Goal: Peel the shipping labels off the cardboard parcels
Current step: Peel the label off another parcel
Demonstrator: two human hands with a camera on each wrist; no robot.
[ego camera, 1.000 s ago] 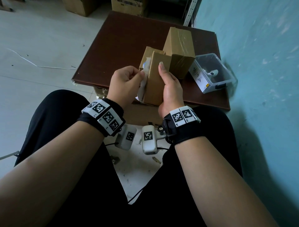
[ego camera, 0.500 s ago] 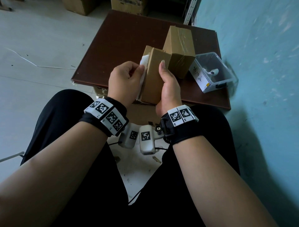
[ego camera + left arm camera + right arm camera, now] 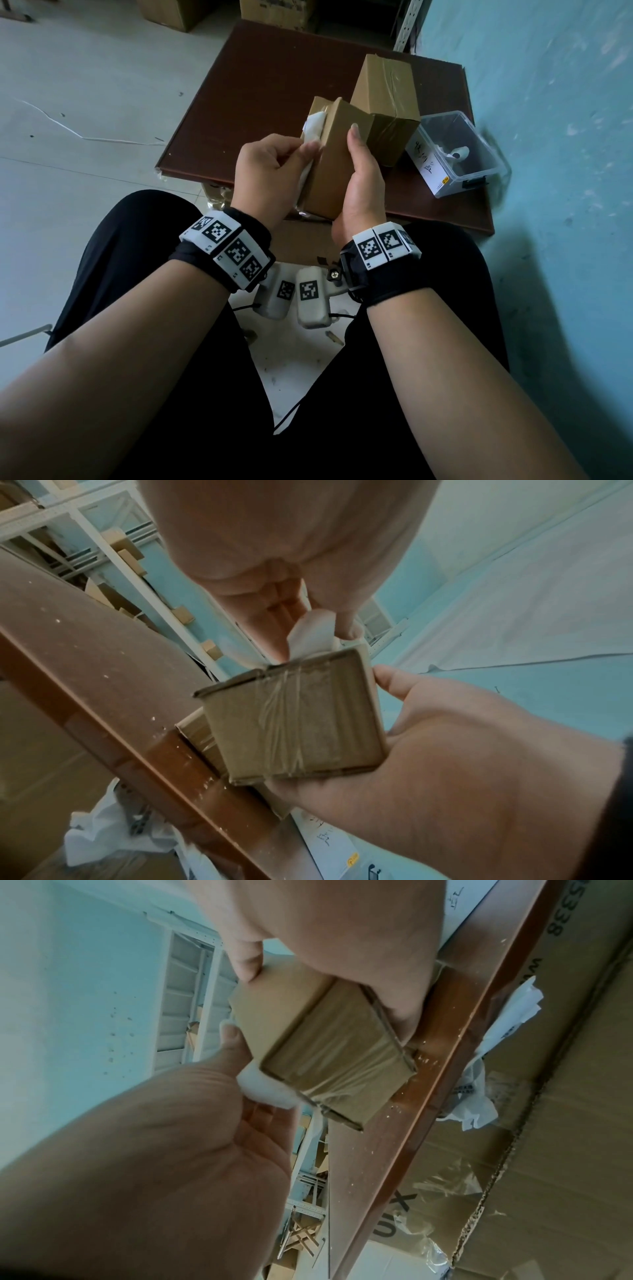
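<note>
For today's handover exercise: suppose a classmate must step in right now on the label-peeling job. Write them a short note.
Left hand: pinches the white shipping label, partly lifted off the small parcel's left face.
Right hand: grips the small cardboard parcel, held above the near edge of the brown table.
Second, taller parcel stands on the table behind it, beside a clear plastic box.
Done: the peel is started.
Left: pull this label free; whether the taller parcel carries a label cannot be seen.

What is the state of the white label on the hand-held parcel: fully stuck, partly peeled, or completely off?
Partly peeled. The left hand pinches the white label, lifted and crumpled off the parcel gripped by the right hand, though it looks attached.
</note>
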